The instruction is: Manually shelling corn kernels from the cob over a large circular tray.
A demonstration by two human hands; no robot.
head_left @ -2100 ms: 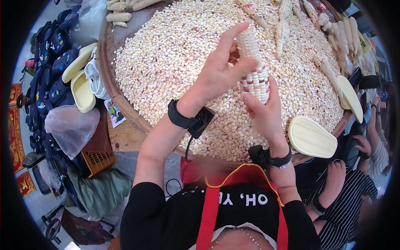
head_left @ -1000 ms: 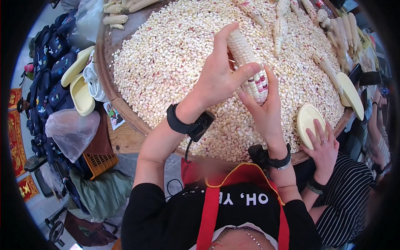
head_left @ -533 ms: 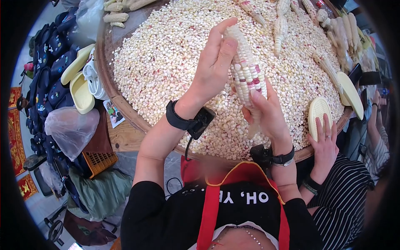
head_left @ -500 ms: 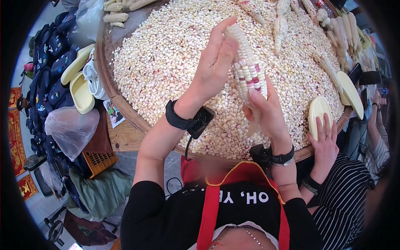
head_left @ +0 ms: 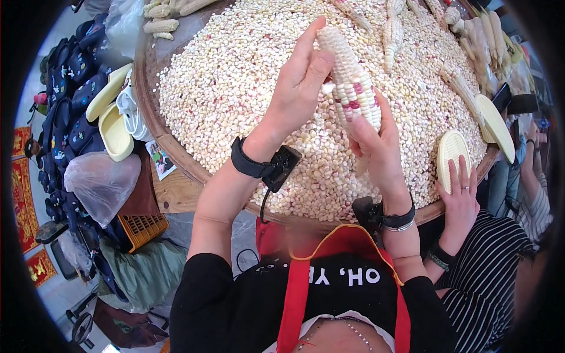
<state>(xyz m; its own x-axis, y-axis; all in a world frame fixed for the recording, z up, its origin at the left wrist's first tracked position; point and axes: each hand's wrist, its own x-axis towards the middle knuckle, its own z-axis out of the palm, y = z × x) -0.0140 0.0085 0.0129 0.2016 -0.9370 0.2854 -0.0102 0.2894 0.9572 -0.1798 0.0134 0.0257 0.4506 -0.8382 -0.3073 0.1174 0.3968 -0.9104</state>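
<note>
A partly stripped corn cob (head_left: 353, 88) slants over a broad heap of loose corn kernels (head_left: 223, 100). Its upper part is bare, while white and dark pink kernels still sit on the lower part. My left hand (head_left: 301, 82) wraps round the bare upper end, thumb laid along its side. Around the lower end close the fingers of my right hand (head_left: 379, 138), its thumb pressed against the kernel rows. A pale loose kernel shows beside the cob near my left thumb. The fingers behind the cob are partly hidden.
The kernels lie in a wide round tray (head_left: 170, 147) with a brown rim. Stripped cobs (head_left: 160, 26) lie at the far left edge, more at the far right. At right, another person's hand (head_left: 460, 197) rests on a cream shoe sole (head_left: 453, 154). Dark clogs (head_left: 76, 88) hang at left.
The cob has turned in my hands, so its pink kernels show in a different place. My right thumb has shifted slightly, and a loose kernel now shows beside the cob.
</note>
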